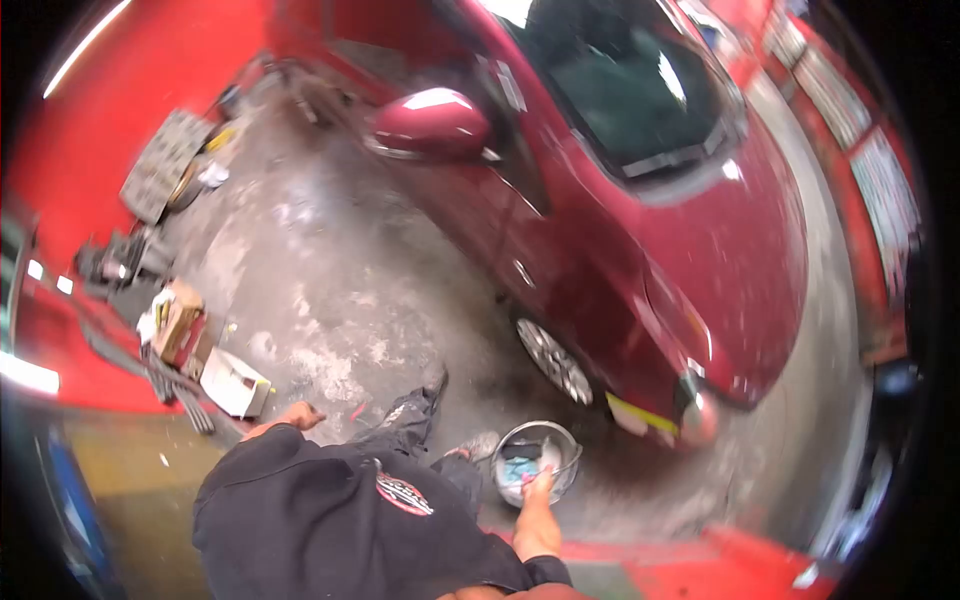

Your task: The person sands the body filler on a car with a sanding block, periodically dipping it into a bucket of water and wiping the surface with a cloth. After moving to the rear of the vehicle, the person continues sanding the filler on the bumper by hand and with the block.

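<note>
A round grey bucket (503, 438) is near my right side, tilted toward the camera, with pale and blue items (520, 470) inside that are too blurred to name. My right hand (540, 488) is closed at the bucket; its exact grip on the handle or rim is blurred. Out to the left, my left hand (302, 415) hangs with fingers curled in and no object showing in it. The dark red car (600, 250) stands ahead, its front wheel (553, 362) just beyond the bucket. A strip of yellow tape (642, 416) runs along its lower front.
Along the red wall on the left lie a cardboard box (178, 318), a white open box (235, 384), grey pipes (185, 398) and a patterned panel (165, 165). The car's side mirror (432, 123) juts toward me. The concrete floor (310, 270) is stained.
</note>
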Available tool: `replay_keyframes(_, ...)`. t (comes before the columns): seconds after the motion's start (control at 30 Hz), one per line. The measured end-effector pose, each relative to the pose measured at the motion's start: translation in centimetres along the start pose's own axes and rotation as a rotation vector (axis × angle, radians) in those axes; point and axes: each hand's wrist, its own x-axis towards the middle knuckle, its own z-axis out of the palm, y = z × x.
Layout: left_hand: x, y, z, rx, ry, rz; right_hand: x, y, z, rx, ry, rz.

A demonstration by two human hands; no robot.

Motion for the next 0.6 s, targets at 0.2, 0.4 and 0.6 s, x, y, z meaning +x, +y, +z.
replay_keyframes(0.2, -3.2, -0.4, 7.3, -0.292, 0.075, -0.057, -5.7, 1.6, 10.5, -0.585, -0.109, -0.162)
replay_keyframes(0.4, -4.0, -10.6, 10.6, -0.696, 0.120, -0.367, -12.2, 1.0, 22.6, -1.017, -0.244, -0.306)
replay_keyframes(0.6, -3.2, -21.4, 12.8, -0.831, 0.212, -0.586, -18.2, 1.9, 36.4, -1.152, -0.210, -0.258)
